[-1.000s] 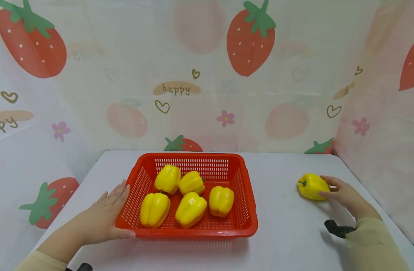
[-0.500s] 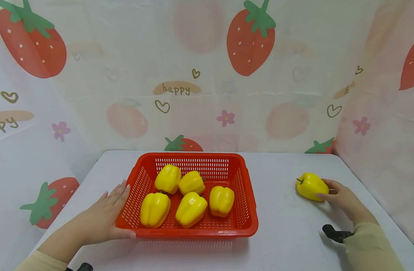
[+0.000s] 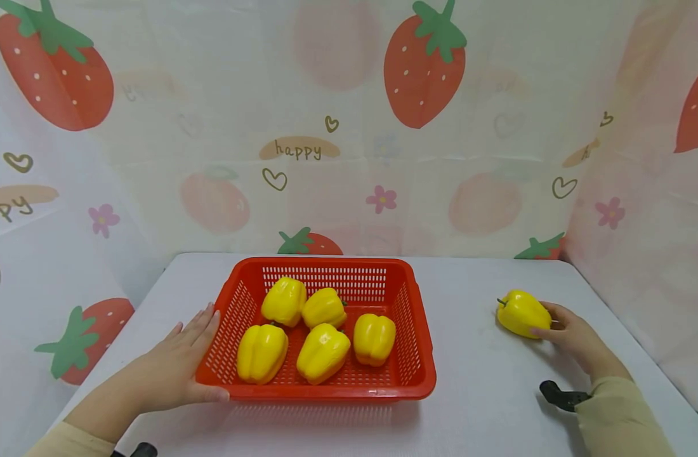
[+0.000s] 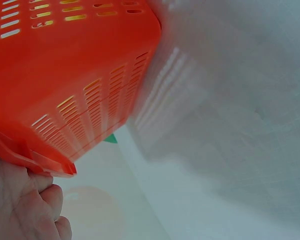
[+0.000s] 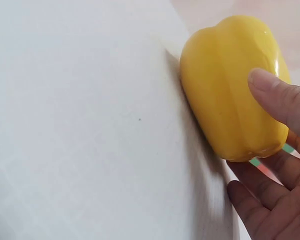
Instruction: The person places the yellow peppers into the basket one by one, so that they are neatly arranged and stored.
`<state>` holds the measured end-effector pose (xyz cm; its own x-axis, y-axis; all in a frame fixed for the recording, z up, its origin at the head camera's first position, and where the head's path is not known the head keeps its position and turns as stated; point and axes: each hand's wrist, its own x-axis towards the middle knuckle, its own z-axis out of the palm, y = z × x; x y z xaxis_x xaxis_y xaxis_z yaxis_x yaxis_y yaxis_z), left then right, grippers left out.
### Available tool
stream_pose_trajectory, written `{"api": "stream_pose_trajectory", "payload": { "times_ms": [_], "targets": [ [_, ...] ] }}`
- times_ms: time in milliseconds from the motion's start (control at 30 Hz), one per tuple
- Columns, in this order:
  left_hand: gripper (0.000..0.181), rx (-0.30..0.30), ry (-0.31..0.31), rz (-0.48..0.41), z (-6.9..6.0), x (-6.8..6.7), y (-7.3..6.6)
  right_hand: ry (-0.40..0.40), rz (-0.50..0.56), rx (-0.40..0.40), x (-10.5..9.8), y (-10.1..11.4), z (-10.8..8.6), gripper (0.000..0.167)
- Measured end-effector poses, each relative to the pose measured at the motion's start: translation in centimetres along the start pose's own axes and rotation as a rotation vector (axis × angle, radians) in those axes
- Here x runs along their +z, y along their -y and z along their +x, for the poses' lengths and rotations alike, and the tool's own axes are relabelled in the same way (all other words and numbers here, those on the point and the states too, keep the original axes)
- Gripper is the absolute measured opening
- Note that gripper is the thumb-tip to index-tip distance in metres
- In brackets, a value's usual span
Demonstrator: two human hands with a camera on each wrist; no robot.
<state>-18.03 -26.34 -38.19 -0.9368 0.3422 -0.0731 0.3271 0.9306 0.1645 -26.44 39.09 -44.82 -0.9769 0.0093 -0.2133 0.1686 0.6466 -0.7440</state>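
My right hand (image 3: pixel 583 343) holds a yellow bell pepper (image 3: pixel 521 313) by its right end, thumb in front and fingers behind. The stem points left; whether the pepper touches the white table cannot be told. Close up in the right wrist view, the thumb (image 5: pixel 270 87) lies along the side of the pepper (image 5: pixel 230 90). On the left, my left hand (image 3: pixel 166 368) rests against the near left corner of a red plastic basket (image 3: pixel 326 393), its fingers straight along the rim. Several yellow bell peppers lie inside, such as the front-left bell pepper (image 3: pixel 261 354).
White cloth covers the table (image 3: pixel 469 381), with a stretch of it between basket and right hand. Behind and to both sides hangs a curtain (image 3: pixel 417 209) printed with strawberries. A black strap end (image 3: pixel 563 397) sticks out from the right sleeve (image 3: pixel 620 412).
My right hand and the bell pepper in it have shifted slightly left, and the pepper has tilted a little. My left hand and the basket have stayed in place.
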Motion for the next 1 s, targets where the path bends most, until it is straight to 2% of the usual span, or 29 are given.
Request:
{"api": "stream_pose_trajectory", "payload": {
  "times_ms": [700, 1000],
  "targets": [
    [0.126, 0.000, -0.001, -0.017, -0.1, -0.2, -0.3, -0.016, -0.015, 0.010, 0.0, 0.2, 0.1, 0.099],
    [0.126, 0.004, -0.003, 0.001, 0.0, -0.1, -0.2, -0.019, -0.017, -0.063, -0.6, 1.2, -0.3, 0.092]
  ]
}}
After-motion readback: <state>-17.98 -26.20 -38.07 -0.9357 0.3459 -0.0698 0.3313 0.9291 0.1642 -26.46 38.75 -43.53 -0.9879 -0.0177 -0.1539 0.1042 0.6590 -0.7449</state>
